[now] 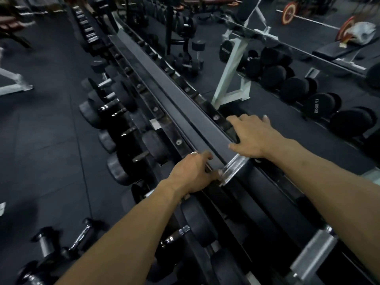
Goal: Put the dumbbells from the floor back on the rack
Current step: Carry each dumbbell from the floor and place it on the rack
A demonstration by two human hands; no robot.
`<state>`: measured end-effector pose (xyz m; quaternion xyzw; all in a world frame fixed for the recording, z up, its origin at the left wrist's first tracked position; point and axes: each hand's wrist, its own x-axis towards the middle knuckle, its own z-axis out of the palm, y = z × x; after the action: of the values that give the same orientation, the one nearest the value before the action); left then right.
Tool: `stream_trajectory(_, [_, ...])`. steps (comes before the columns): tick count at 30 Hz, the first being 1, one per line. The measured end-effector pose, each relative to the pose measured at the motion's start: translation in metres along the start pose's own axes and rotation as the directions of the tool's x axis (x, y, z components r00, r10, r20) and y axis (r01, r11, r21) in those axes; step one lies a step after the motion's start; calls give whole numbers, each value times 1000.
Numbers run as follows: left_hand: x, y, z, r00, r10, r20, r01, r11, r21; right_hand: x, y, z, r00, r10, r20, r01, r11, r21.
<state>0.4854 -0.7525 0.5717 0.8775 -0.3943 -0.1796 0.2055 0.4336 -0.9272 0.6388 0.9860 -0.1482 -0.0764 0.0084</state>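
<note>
A black dumbbell with a chrome handle (234, 168) lies across the top tier of the long dark rack (181, 95). My left hand (191, 173) curls over the dumbbell's near head, thumb touching the handle's end. My right hand (255, 136) lies flat on the far head with its fingers spread. Small chrome-handled dumbbells (46, 246) lie on the dark floor at the bottom left. Both heads of the racked dumbbell are mostly hidden under my hands.
Several black dumbbells (111, 108) fill the lower tier to my left. Another dumbbell (314, 254) sits on the top tier near my right forearm. A white-framed rack (232, 64) with round dumbbells stands at right, and a barbell (290, 14) lies far back.
</note>
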Motion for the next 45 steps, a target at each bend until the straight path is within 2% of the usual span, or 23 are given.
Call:
stream_trajectory(3, [-43, -31, -14, 997, -56, -49, 56, 998, -15, 0, -53, -3, 991, -130, 36, 129, 991, 30])
stream_trajectory(8, [-148, -109, -23, 967, -237, -89, 237, 971, -15, -5, -153, 6, 934, -343, 98, 339, 939, 53])
stream_trajectory(13, [-260, -185, -22, 883, -448, -138, 439, 894, -95, -26, -268, 30, 856, -491, 158, 481, 871, 99])
stream_trajectory(18, [-374, -250, 0, 793, -589, -155, 563, 806, -181, -66, -388, 68, 763, -604, 230, 576, 797, 184])
stream_trajectory(25, [-521, -339, 54, 711, -700, -59, 674, 704, -222, -137, -536, 151, 698, -629, 343, 570, 777, 267])
stream_trajectory(31, [-607, -417, 130, 711, -697, 91, 698, 684, -211, -175, -622, 255, 697, -579, 423, 490, 815, 309])
stream_trajectory(37, [-628, -483, 242, 721, -654, 229, 693, 686, -221, -187, -649, 389, 685, -537, 491, 447, 843, 299])
stream_trajectory(45, [-593, -565, 405, 704, -633, 322, 707, 666, -238, -182, -642, 580, 658, -475, 585, 387, 879, 279])
